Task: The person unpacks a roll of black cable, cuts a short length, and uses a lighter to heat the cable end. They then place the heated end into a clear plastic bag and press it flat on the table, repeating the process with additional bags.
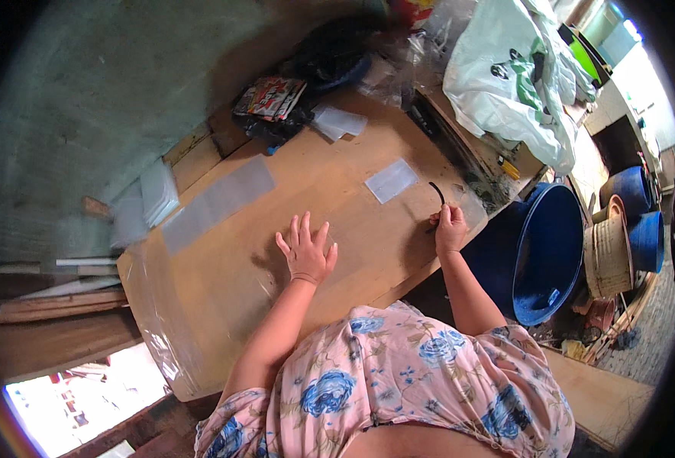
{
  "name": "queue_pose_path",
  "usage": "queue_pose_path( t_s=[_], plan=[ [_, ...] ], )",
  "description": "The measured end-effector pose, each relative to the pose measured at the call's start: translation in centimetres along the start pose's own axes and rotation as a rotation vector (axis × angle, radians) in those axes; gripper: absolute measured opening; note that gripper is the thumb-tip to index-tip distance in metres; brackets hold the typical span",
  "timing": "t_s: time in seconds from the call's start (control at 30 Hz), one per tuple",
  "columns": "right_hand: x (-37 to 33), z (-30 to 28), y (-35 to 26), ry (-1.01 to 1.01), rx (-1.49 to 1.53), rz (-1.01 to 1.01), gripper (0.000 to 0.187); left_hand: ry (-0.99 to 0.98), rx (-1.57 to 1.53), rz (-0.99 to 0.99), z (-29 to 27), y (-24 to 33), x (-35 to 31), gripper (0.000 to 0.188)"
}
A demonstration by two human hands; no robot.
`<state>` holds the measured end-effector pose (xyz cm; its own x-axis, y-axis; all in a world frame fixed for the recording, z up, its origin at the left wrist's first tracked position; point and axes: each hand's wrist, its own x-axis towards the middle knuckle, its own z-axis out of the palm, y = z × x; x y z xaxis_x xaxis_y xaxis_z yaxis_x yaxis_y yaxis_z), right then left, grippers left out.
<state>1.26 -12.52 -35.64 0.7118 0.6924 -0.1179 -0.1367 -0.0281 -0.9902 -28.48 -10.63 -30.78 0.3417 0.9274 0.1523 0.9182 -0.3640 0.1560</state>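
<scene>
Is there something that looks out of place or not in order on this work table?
Mostly no. The clear plastic sheet under the left hand hangs wrinkled over the wooden table edge. The right hand pinches a thin black curved strip.

We see the left hand (307,252) pressed flat on the wooden board (223,282), while the right hand (450,229) pinches a thin black curved strip (438,192) beside 1 clear plastic sheet (391,180).

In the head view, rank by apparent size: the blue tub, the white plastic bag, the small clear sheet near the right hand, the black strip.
1. White plastic bag and blue tub: look alike, not ranked.
2. Small clear sheet.
3. Black strip, held in the right hand.
</scene>
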Motion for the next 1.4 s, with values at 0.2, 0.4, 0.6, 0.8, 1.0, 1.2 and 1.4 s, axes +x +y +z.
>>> queue_pose_path(
  t_s=[0.2, 0.4, 0.6, 0.8, 1.0, 1.2, 1.4],
  plan=[
    [0.0, -0.3, 0.3, -0.055, 0.020, 0.004, 0.013, -0.093, 0.054, 0.124, -1.1, 0.7, 1.9, 0.048],
    [0.3, -0.2, -0.6, -0.002, 0.179, 0.056, 0.011, -0.017, -0.068, 0.310, -0.1, 3.1, 7.0, 0.047],
    [0.4, -0.6, -0.1, -0.060, 0.180, 0.081, 0.011, -0.155, -0.228, -0.049, 4.9, 8.4, 14.8, 0.043],
    [0.3, -0.8, 0.1, -0.089, 0.202, 0.077, 0.012, -0.424, -0.361, -0.121, 6.8, 6.4, 18.1, 0.033],
    [0.2, -0.8, 0.0, -0.111, 0.209, 0.081, 0.012, -0.256, -0.070, -0.041, 4.8, 6.5, 18.5, 0.020],
    [0.2, -0.8, -0.1, -0.129, 0.168, 0.062, 0.011, -0.022, -0.356, -0.124, 4.7, 5.5, 18.3, 0.024],
    [0.3, -0.8, -0.3, -0.120, 0.153, 0.076, 0.011, -0.124, -0.444, -0.311, 5.0, 3.4, 18.3, 0.029]
  ],
)
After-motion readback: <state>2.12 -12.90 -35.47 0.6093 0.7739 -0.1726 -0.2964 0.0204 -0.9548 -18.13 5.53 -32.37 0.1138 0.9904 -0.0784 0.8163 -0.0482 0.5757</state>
